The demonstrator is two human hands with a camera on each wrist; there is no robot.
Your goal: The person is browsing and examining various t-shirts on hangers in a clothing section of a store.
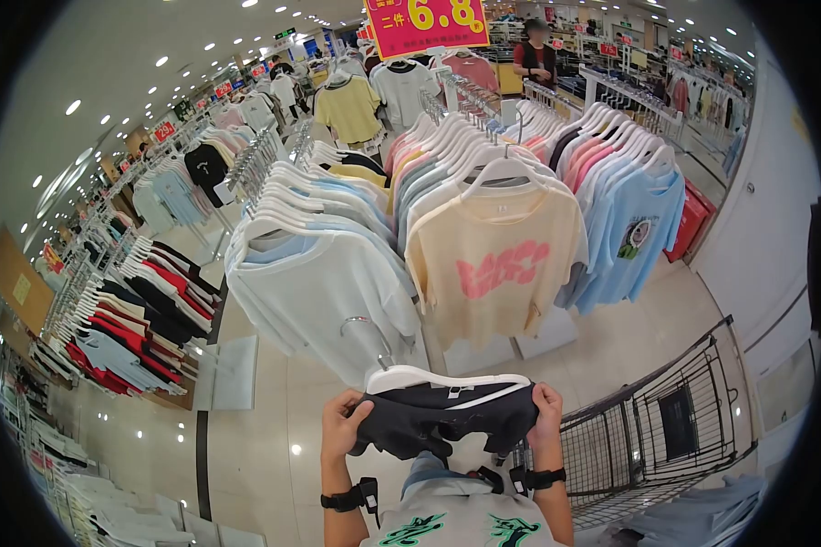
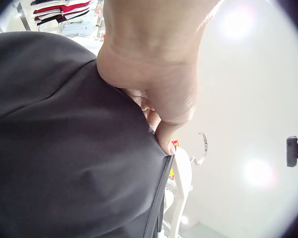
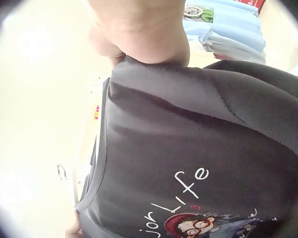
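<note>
- Pale printed top point(image 1: 456, 518), worn by the person, sits nearest the camera, just behind both hands.
- We see the left hand point(image 1: 342, 421) clamped on one shoulder of a black T-shirt point(image 1: 429, 423), thumb near the collar edge, other fingers mostly hidden.
- Right hand point(image 1: 545, 415): clamped on the opposite shoulder; we can't tell its exact finger layout under the cloth.
- So the T-shirt hangs between the two hands, white hanger point(image 1: 447, 376) inside its neck, hook point(image 1: 380, 342) rising ahead of the left hand. We read "Life" on its front, below the right hand's grip.
- Ahead of both hands: cream T-shirt point(image 1: 502, 260) with pink lettering. Light-blue T-shirt point(image 1: 637, 232) farther off beyond the right hand; wire shopping cart point(image 1: 675, 419) just right of that hand.
- Step in hand, we judge: holding the shirt spread for a look. Next move probably calls for a level two-handed hold, hanger seated in the shoulders.
</note>
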